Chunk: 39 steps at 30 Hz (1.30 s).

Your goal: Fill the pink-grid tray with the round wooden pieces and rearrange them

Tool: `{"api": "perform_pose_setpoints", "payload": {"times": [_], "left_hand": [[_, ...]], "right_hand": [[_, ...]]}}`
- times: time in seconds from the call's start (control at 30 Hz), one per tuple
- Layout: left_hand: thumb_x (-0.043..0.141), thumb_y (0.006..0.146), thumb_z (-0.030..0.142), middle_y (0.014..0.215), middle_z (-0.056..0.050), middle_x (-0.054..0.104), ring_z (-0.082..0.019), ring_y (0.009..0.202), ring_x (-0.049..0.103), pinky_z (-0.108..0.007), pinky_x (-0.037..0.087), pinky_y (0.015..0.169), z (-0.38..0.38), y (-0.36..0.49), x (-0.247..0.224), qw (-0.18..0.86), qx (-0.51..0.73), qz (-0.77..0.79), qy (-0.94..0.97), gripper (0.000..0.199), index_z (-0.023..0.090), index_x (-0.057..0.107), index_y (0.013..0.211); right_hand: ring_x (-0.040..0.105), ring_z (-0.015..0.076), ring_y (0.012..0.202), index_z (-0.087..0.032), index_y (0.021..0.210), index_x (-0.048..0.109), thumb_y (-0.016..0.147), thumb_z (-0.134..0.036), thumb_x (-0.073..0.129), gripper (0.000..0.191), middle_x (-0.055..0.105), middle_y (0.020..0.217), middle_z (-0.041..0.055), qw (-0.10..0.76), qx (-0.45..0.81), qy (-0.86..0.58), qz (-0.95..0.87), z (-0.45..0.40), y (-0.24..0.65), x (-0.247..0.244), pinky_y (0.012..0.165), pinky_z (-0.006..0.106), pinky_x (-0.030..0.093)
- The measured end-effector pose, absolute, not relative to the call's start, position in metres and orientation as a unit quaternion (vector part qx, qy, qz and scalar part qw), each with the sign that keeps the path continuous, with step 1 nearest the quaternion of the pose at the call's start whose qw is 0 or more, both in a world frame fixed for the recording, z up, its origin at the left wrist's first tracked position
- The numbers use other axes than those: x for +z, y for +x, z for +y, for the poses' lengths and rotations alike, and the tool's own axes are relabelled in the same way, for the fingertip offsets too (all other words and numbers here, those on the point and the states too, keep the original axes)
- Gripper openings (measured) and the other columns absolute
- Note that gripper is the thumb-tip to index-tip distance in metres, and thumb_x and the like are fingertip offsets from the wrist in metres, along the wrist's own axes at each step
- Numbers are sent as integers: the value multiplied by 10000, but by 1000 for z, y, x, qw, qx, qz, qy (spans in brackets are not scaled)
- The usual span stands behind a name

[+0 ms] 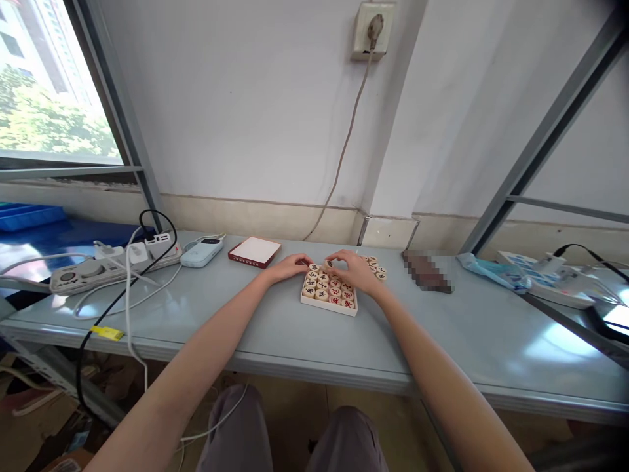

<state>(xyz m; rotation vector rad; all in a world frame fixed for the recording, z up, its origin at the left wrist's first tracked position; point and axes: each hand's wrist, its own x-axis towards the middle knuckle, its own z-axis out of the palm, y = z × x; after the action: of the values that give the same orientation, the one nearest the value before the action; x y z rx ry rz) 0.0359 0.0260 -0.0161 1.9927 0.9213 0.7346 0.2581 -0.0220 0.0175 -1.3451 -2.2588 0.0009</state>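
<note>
A shallow white box (328,306) holds rows of round wooden pieces with red and black characters. My left hand (291,267) is at the box's far left corner, its fingers bent together at the edge; what they hold, if anything, is hidden. Over the far side of the box, my right hand (351,269) pinches a round piece (328,263). More loose round pieces (377,267) lie on the table just beyond my right hand, partly hidden by it. The box lid (255,251), white with a dark red rim, lies to the left.
On the grey table (275,334), a power strip (83,274) with tangled cables and a pale blue device (202,252) stand left. A brown, pixelated object (426,271), a blue plastic packet (494,272) and another power strip (555,285) lie right.
</note>
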Motion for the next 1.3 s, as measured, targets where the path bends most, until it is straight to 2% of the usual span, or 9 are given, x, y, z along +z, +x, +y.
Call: {"api": "perform_pose_setpoints", "payload": {"times": [0.1,0.27,0.5,0.73,0.87,0.93,1.03,1.17,1.3], "left_hand": [[550,741,343,1004,-40,625,-182,960,559,-289,411,860,26,36,-17,400,290,370,787,299,179,585,989],[542,736,330,1022,-36,621,-184,982,547,-288,409,863,27,36,-17,386,291,373,792,290,189,591,984],[540,727,307,1009,-39,621,-185,966,557,-296,417,857,29,37,-19,391,292,366,793,285,186,591,981],[533,733,308,1015,-35,625,-185,969,558,-301,414,869,27,36,-18,391,290,370,791,296,189,594,997],[533,741,324,1029,-38,624,-181,978,557,-299,413,873,27,36,-17,390,286,374,791,295,187,592,995],[536,743,329,1036,-41,624,-180,983,555,-300,410,880,28,36,-17,389,284,374,793,298,183,593,997],[536,747,332,1061,-43,618,-180,1007,548,-295,399,901,27,35,-16,389,287,367,795,304,180,594,1004],[537,746,313,1073,-47,614,-176,1016,547,-282,401,904,24,34,-13,398,291,357,794,294,172,595,998],[539,741,300,1059,-49,617,-174,1002,552,-276,408,898,23,35,-11,398,295,358,792,279,165,598,978]], "right_hand": [[553,224,965,-256,1009,611,825,-439,464,298,646,1063,40,285,-6,-538,-793,-15,266,15,838,376,337],[557,227,950,-220,1079,554,830,-376,468,307,671,976,46,244,-65,-613,-748,-6,277,6,841,405,300],[481,236,1018,-266,924,682,865,-288,389,300,612,1125,52,170,-157,-598,-767,-3,292,3,873,435,269],[423,287,1110,-272,1140,598,884,-425,369,376,554,1216,99,116,-183,-623,-752,-1,302,-4,933,573,208],[396,303,1153,-219,1130,596,898,-429,330,411,513,1251,134,127,-183,-649,-728,-1,301,-5,942,628,173],[395,295,1163,-228,1146,584,889,-408,360,386,491,1277,125,166,-160,-635,-737,-3,295,1,957,603,200],[428,245,1151,-276,1154,572,864,-362,415,341,505,1267,66,217,-58,-556,-800,-12,282,17,967,481,301],[478,200,1108,-299,1115,607,792,-334,513,339,537,1225,18,152,103,-419,-889,-29,264,34,936,338,375],[475,219,1095,-305,1060,635,733,-301,570,333,558,1180,12,134,117,-431,-884,-36,254,34,945,350,362]]}}
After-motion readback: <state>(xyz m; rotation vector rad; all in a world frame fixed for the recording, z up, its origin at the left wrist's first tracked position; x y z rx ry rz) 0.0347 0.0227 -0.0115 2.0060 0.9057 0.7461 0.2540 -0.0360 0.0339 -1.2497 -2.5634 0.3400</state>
